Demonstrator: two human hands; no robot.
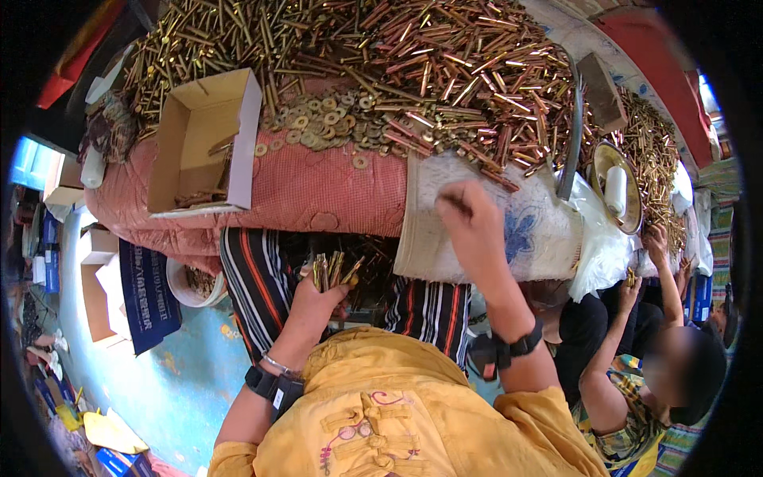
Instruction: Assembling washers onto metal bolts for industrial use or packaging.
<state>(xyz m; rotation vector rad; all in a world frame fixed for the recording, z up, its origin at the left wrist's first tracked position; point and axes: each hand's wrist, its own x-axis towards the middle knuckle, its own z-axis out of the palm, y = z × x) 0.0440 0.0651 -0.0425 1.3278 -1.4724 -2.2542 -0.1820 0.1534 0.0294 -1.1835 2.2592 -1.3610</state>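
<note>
Across the upper half of the frame, we see a broad heap of brass-coloured metal rods (477, 71), spread loosely from left to right. Below it, at centre left, we note a red quilted cloth (334, 191), its near edge hanging above the striped trousers. At lower right, we locate a co-worker (636, 389) in a patterned top, with one hand raised near the right-hand end of the rods. Right of centre, we find a white woven sheet (556, 246) with a blue floral print, adjoining the red cloth. At upper left, we see an open cardboard box (244, 159) on the red cloth, with several rods inside. Toward the right edge, we identify a round, gold-toned dish (633, 183). Just right of centre, the right hand (474, 213) is positioned above the white sheet, fingers curled inward; we cannot tell whether it grips anything. Left of the frame's middle, below the red cloth's edge, the left hand (318, 300) is closed around a small bundle of rods (334, 270), whose ends project past the thumb and fingers. Within the dish, we see a white cylindrical container (616, 191). At upper centre, just right of the box, we observe flat round washers (326, 123) clustered beside the heap.
</note>
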